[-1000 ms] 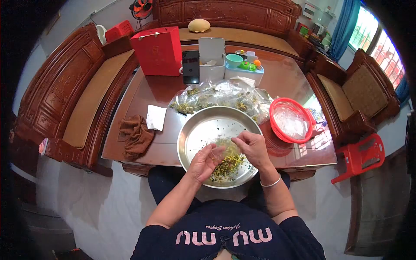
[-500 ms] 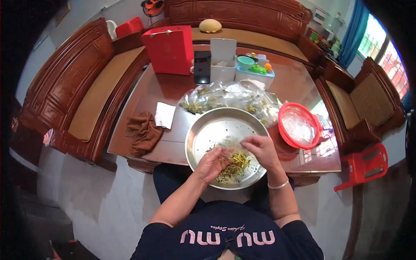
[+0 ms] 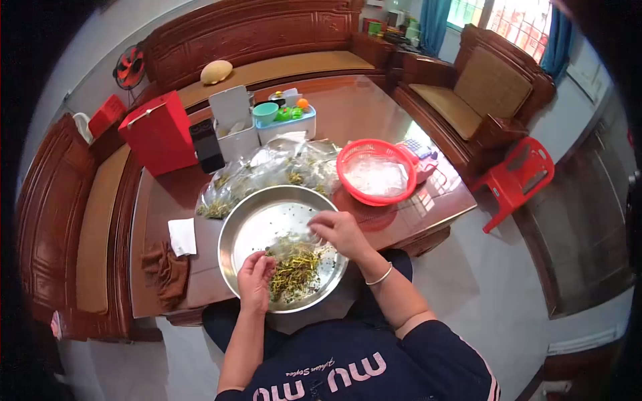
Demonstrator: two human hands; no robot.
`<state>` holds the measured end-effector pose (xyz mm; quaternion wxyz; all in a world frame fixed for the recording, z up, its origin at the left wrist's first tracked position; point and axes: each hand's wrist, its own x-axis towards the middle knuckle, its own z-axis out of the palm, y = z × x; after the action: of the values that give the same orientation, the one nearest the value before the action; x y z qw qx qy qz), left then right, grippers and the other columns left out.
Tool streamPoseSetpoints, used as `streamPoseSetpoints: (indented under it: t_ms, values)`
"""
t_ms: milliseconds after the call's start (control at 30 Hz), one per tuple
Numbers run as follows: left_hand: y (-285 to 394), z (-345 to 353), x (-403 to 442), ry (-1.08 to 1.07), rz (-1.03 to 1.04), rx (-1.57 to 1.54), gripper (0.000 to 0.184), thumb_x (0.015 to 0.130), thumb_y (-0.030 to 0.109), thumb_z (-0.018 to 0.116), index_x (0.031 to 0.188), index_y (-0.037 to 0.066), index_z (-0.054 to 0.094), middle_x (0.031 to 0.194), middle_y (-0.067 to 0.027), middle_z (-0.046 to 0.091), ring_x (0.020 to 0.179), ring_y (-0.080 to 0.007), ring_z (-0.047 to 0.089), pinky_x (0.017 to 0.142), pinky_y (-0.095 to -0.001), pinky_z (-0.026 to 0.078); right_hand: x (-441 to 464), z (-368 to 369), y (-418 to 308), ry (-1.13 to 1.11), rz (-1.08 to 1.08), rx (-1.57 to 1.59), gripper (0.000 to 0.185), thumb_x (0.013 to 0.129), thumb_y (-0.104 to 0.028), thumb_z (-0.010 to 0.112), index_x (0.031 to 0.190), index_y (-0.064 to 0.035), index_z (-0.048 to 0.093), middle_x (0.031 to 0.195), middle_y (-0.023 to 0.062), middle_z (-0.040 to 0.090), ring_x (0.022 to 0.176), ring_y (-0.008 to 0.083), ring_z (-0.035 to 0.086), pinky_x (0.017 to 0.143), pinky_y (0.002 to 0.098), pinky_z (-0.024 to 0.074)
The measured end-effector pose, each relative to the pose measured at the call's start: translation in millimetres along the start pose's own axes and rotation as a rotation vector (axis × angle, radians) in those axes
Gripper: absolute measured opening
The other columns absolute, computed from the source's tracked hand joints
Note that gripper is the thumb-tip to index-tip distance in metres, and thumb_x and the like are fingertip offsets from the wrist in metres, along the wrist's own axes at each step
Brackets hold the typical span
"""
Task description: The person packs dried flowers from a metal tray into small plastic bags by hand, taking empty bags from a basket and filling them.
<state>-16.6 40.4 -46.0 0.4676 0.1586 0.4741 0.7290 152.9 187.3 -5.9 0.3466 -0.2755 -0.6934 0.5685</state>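
A round metal pan (image 3: 234,230) sits at the table's front edge, over my lap. In its near part lies a heap of dried yellow-green herb stems (image 3: 295,275), with small dark crumbs scattered around. Between my hands, just above the heap, is a small clear plastic bag (image 3: 291,246), its outline hard to make out. My left hand (image 3: 255,275) is at the pan's left side, fingers pinched at the bag's left edge. From the right, my right hand (image 3: 340,232) reaches over the pan, thumb and fingers pinched at the bag's upper right edge.
Behind the pan lie several clear bags of dried herbs (image 3: 257,175). A red basket (image 3: 342,175) holding clear plastic bags stands right. A brown cloth (image 3: 164,271) and white paper (image 3: 182,237) lie left. Farther back are a red gift bag (image 3: 159,134), a phone (image 3: 206,146) and a toy box (image 3: 287,127).
The view has swung right, shifting everything leftward. My left hand has gone from open, loosely curled fingers to a pinch at the pan's left side; my right hand stays pinched.
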Motion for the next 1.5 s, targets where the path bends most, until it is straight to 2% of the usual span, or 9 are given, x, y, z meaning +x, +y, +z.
streamPoseSetpoints:
  t_ms: [267,500,633,700,800,867,1133,1300,1500]
  values:
    - [20.0,-22.6,-0.2,0.095,0.211,0.008,0.015,0.087,0.011,0.053,0.1,0.003,0.055,0.078,-0.0049,0.059,0.068,-0.0094,0.055,0.062,-0.0182,0.045,35.2,-107.6,-3.9,0.635,-0.146,0.194,0.013,0.083,0.0,0.05,0.093,0.0021,0.058,0.075,0.0086,0.062,0.058,0.0131,0.059,0.05,0.0187,0.0476]
    - [31.2,-99.9,3.6,0.324,0.374,-0.033,0.017,0.087,0.012,0.054,0.102,0.004,0.055,0.076,-0.0031,0.058,0.066,-0.0086,0.053,0.061,-0.0183,0.043,57.6,-159.8,47.0,0.664,0.068,-0.144,0.021,0.076,-0.002,0.057,0.096,0.0033,0.056,0.08,0.0126,0.062,0.063,0.0204,0.061,0.057,0.0263,0.0512]
    - [29.4,-131.1,-1.6,0.524,0.362,-0.034,0.017,0.088,0.014,0.053,0.102,0.004,0.054,0.077,-0.0029,0.057,0.064,-0.0085,0.051,0.06,-0.0184,0.043,53.8,-134.9,28.2,1.061,-0.57,-1.155,0.026,0.073,-0.003,0.06,0.098,0.0015,0.056,0.088,0.0156,0.06,0.073,0.0269,0.06,0.068,0.031,0.0502]
    - [23.4,-136.3,1.9,0.549,0.358,0.026,0.017,0.088,0.015,0.052,0.101,0.005,0.054,0.078,-0.003,0.057,0.064,-0.0084,0.05,0.06,-0.0183,0.043,52.5,-105.1,11.3,0.887,-0.61,-0.894,0.029,0.071,-0.003,0.06,0.1,0.0,0.055,0.093,0.0169,0.059,0.079,0.0312,0.057,0.074,0.0342,0.0474]
    - [17.2,-137.5,8.1,0.606,0.342,0.2,0.017,0.089,0.017,0.051,0.101,0.005,0.054,0.08,-0.0035,0.057,0.064,-0.0081,0.05,0.059,-0.0178,0.042,61.6,-68.8,14.1,0.313,-0.229,-0.63,0.029,0.075,-0.01,0.057,0.102,-0.0003,0.054,0.094,0.0166,0.059,0.076,0.0302,0.057,0.071,0.0366,0.0469]
    - [16.3,-128.7,16.8,0.572,0.319,0.336,0.018,0.09,0.018,0.048,0.101,0.006,0.054,0.082,-0.0038,0.056,0.067,-0.0103,0.05,0.061,-0.0212,0.043,82.4,-46.6,36.0,0.215,-0.242,-0.675,0.024,0.076,-0.013,0.055,0.098,-0.0009,0.057,0.091,0.0159,0.061,0.076,0.0315,0.058,0.07,0.0375,0.047]
    - [-19.4,-137.2,37.1,0.496,0.663,1.329,0.021,0.085,0.014,0.049,0.103,0.006,0.054,0.086,-0.0075,0.057,0.073,-0.0232,0.053,0.068,-0.0323,0.044,159.2,-15.8,88.1,0.4,-0.166,-1.021,0.019,0.075,-0.013,0.057,0.087,0.0011,0.062,0.075,0.0123,0.063,0.072,0.0348,0.059,0.067,0.0397,0.0471]
    - [-16.9,-134.8,36.5,0.463,0.755,1.428,0.023,0.082,0.014,0.05,0.103,0.006,0.054,0.089,-0.009,0.057,0.074,-0.0268,0.054,0.069,-0.0338,0.043,174.4,-19.0,82.3,0.173,0.054,-1.003,0.019,0.072,-0.014,0.057,0.086,-0.002,0.062,0.077,0.015,0.062,0.072,0.0333,0.058,0.067,0.0387,0.0471]
    - [-17.2,-137.4,36.2,0.468,0.771,1.377,0.021,0.084,0.013,0.05,0.103,0.006,0.054,0.087,-0.0067,0.056,0.071,-0.0207,0.053,0.066,-0.0301,0.043,149.7,-13.0,34.5,0.269,-0.179,-0.709,0.014,0.075,-0.014,0.057,0.081,-0.0027,0.063,0.071,0.0126,0.062,0.062,0.0245,0.058,0.059,0.0332,0.047]
